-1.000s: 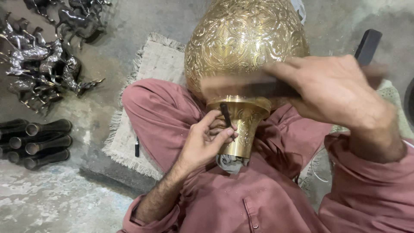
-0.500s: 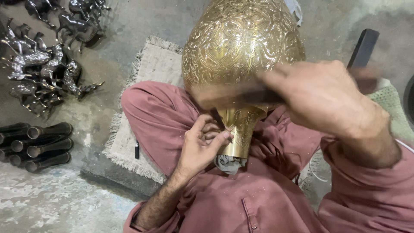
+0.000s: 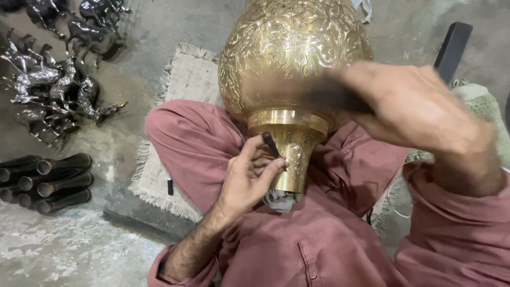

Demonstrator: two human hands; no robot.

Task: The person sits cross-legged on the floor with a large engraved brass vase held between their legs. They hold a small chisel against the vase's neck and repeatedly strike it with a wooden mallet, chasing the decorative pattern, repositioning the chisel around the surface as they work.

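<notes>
The left hand (image 3: 249, 175) came up from the lower left, forearm bare below a pushed-up pink sleeve, and its fingers were curled around a short dark punch (image 3: 272, 147), pinched between thumb and fingertips with the tip set against the neck of the brass vase (image 3: 295, 64). The right hand (image 3: 409, 114) was raised across the picture from the right, wrist bent, fingers closed round a dark tool (image 3: 332, 95) that was blurred; its other end stuck out dark beyond the hand at the upper right. What kind of tool it was could not be told.

The vase, large, golden and covered in engraved scrollwork, lay in the person's lap with its narrow foot toward the body, between the two hands; the punch touched its flared collar, while the blurred tool crossed in front of its belly.

A fringed mat (image 3: 186, 85) lay under the legs. Dark metal horse figures (image 3: 53, 85) were heaped at the left, with dark tubes (image 3: 48, 180) below them
</notes>
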